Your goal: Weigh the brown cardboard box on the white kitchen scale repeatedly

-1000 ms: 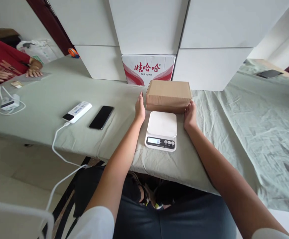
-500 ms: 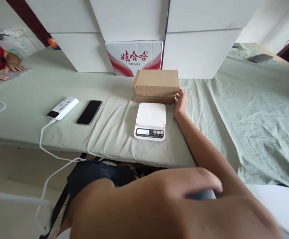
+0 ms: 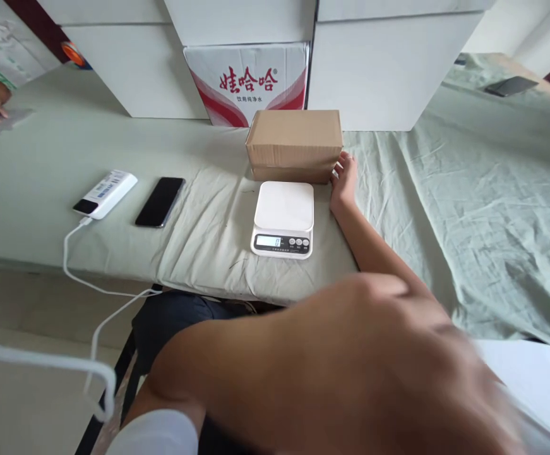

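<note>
We judge that the cardboard box (image 3: 294, 151), if pulled carelessly nearer, could strike the scale (image 3: 284, 208) just before it on the surface (image 3: 199, 158). We see the right hand (image 3: 344, 180), loosely open, touching the box's right side; the left hand (image 3: 412, 357) is too blurred for us to tell.

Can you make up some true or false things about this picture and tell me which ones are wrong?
1. The brown box is behind the white scale. True.
2. The white scale's screen shows 5. False: it shows 0.
3. The right grip is at the brown box's right side. True.
4. The brown box is wide open on top. False: its top is closed.
5. The left grip is blurred, close to the camera. True.
</note>
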Tool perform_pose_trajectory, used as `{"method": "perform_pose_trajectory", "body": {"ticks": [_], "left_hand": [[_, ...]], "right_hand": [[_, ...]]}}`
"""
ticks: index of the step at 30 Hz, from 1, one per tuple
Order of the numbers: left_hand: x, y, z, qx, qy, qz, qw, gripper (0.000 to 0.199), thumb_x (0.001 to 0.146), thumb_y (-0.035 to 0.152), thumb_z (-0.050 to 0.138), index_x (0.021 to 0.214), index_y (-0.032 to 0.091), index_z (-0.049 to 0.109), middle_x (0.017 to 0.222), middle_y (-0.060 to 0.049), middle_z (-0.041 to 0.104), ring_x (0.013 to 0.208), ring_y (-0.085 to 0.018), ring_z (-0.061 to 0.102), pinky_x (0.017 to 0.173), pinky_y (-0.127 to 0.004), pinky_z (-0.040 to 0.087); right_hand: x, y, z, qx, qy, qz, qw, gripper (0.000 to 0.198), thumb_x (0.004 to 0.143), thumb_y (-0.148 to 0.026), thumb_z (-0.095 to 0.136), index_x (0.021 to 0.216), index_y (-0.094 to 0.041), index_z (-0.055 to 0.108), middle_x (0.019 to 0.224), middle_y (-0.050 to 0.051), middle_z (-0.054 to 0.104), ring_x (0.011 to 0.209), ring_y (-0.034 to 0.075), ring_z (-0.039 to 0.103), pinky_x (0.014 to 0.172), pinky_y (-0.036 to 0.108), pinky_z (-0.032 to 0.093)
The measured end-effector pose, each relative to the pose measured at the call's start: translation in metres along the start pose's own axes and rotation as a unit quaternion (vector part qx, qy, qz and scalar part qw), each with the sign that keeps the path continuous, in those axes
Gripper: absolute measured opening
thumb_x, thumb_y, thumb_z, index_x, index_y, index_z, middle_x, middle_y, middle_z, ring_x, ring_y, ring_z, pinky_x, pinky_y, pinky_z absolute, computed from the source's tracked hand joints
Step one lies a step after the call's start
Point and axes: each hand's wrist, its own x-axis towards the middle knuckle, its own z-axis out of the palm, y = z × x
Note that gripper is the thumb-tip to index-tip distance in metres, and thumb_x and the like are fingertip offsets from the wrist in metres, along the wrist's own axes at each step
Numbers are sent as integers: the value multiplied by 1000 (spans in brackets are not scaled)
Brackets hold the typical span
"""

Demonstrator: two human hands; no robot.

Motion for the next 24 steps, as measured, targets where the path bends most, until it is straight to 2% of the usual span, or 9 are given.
{"method": "perform_pose_trajectory", "body": {"ticks": [2, 5, 6, 9, 11, 13, 15, 19, 24], "left_hand": [[-11, -46, -3, -6, 15, -9, 1000, 54, 112, 55, 60, 64, 34, 72, 74, -7, 81, 75, -24, 80, 71, -46, 63], [-40, -153, 3, -55, 219, -68, 972, 59, 110, 70, 55, 70, 32, 75, 64, -5, 74, 75, -25, 80, 78, -45, 66], [-50, -192, 6, -72, 312, -117, 940, 63, 110, 76, 50, 77, 31, 79, 71, -7, 77, 86, -27, 83, 87, -46, 67], [-67, -293, 7, -149, 559, -262, 772, 69, 114, 76, 33, 118, 29, 83, 117, -8, 88, 130, -27, 79, 119, -44, 59], [-69, -334, 4, -223, 614, -317, 688, 60, 117, 63, 32, 151, 30, 69, 160, -4, 74, 155, -24, 64, 132, -40, 47], [-67, -354, 3, -300, 609, -353, 644, 65, 119, 58, 24, 169, 30, 54, 183, -3, 53, 170, -20, 49, 139, -39, 39], [-65, -360, 4, -351, 573, -363, 646, 73, 117, 66, 17, 173, 33, 50, 189, -3, 43, 175, -19, 40, 140, -39, 37], [-66, -361, 9, -376, 502, -343, 700, 89, 106, 90, 23, 169, 38, 58, 185, -3, 49, 176, -24, 40, 140, -41, 37], [-68, -369, 15, -370, 493, -333, 714, 97, 103, 94, 29, 167, 28, 61, 185, -11, 48, 176, -29, 39, 142, -45, 34]], "right_hand": [[-4, -1, 1, -5, 1, -15, 1000, 31, 101, -60, 55, 110, -31, 64, 130, 4, 74, 123, 22, 75, 110, 48, 64], [-11, -5, 4, -7, -7, -29, 1000, 35, 98, -65, 58, 109, -31, 63, 124, 3, 75, 119, 22, 75, 105, 45, 65], [-13, -7, 4, -6, -10, -30, 999, 36, 97, -66, 59, 109, -32, 63, 123, 3, 75, 119, 22, 74, 105, 44, 65], [-16, -10, 5, -5, -20, -22, 1000, 36, 98, -65, 59, 111, -32, 64, 125, 2, 76, 125, 23, 73, 110, 45, 64], [-16, -11, 4, -6, -31, -12, 999, 35, 99, -62, 56, 115, -33, 65, 131, 3, 77, 131, 22, 72, 117, 45, 61], [-15, -10, 2, -7, -40, -7, 999, 36, 100, -62, 53, 118, -33, 65, 138, 2, 77, 136, 22, 71, 122, 45, 58], [-13, -7, 1, -6, -47, -14, 999, 39, 98, -64, 54, 119, -34, 66, 142, 1, 77, 141, 23, 70, 123, 45, 57], [-12, -2, 0, -10, -67, -38, 997, 48, 94, -72, 58, 121, -35, 70, 144, 0, 78, 146, 25, 68, 122, 45, 59], [-13, -3, 2, -24, -93, -66, 993, 57, 94, -78, 58, 125, -32, 73, 140, 1, 79, 146, 27, 67, 124, 46, 58]]}}
